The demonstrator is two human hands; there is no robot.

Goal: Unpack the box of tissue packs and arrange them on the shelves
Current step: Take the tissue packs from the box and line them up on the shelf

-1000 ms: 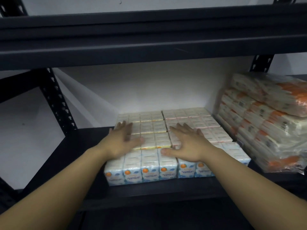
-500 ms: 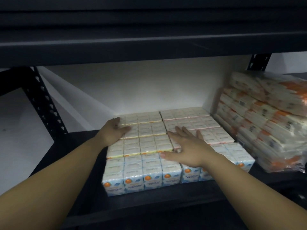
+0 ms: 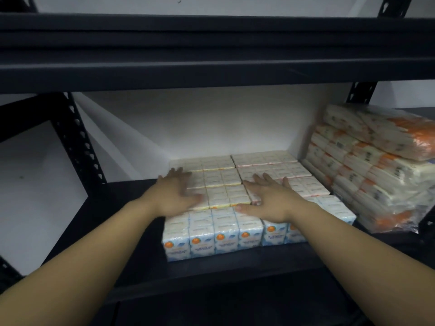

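**Both hands flat on the tissue packs on the shelf**

Seen from the head camera: a dark metal shelf [image 3: 235, 274] with a block of small tissue packs [image 3: 226, 187] standing on it, packed tight in rows, touching each other. Front row with blue-white wrappers and orange round marks; rows behind with yellow edges on the left side and pink edges on the right side.

Left hand [image 3: 175, 196] laid palm down on the left part of the block, fingers straight and a little spread, pointing to the back wall; slightly blurred. No pack pinched or gripped, only touched from above. Right hand [image 3: 270, 201] laid palm down on the right part of the block, fingers straight and spread, thumb pointing left across the top of the front row. Also nothing held inside, only pressing or resting on the tops; cannot tell how hard.

Just beside the block, to the right, a tall pile of bigger tissue bundles [image 3: 367, 170] in clear plastic with orange print, leaning a little. Above, the upper shelf board [image 3: 211, 57], dark. At the left, a perforated upright post [image 3: 77, 142]. Behind, a white wall [image 3: 211, 123].
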